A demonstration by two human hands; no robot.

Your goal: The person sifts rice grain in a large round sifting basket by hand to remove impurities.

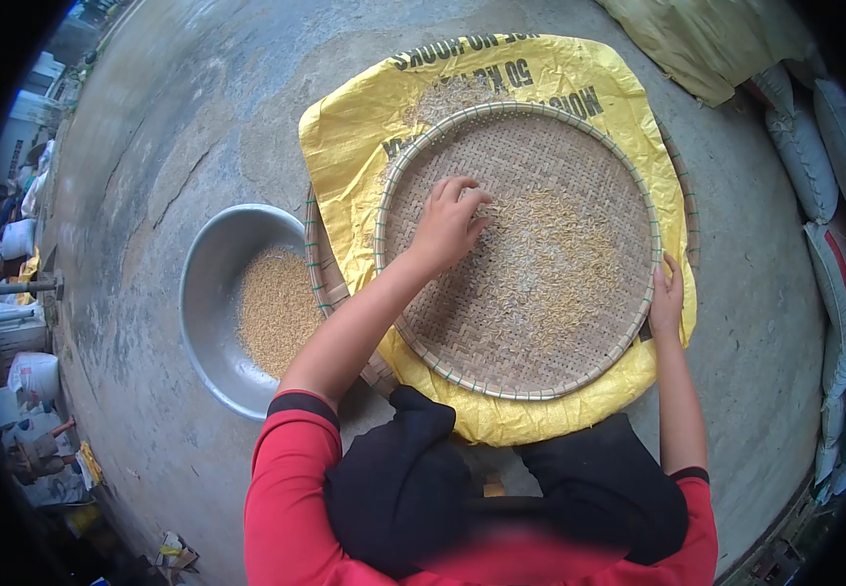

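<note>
A round woven tray [540, 391] with a green-stitched rim rests over a yellow printed sack [345, 146]. Unhusked grain [564, 264] mixed with paler grains is spread over its middle and right. My left hand [450, 223] is above the tray's left part, at the edge of the grain, fingers curled with thumb and fingertips close together; whatever they hold is too small to make out. At the tray's right rim, my right hand [668, 293] grips the edge, its fingers partly under it. Another woven tray [322, 254] shows beneath the sack.
On the left, a metal basin [210, 293] holds more grain [276, 311]. Full sacks [802, 161] line the right side, with a yellowish sheet [716, 44] at the upper right. White buckets [34, 375] and clutter stand at the far left.
</note>
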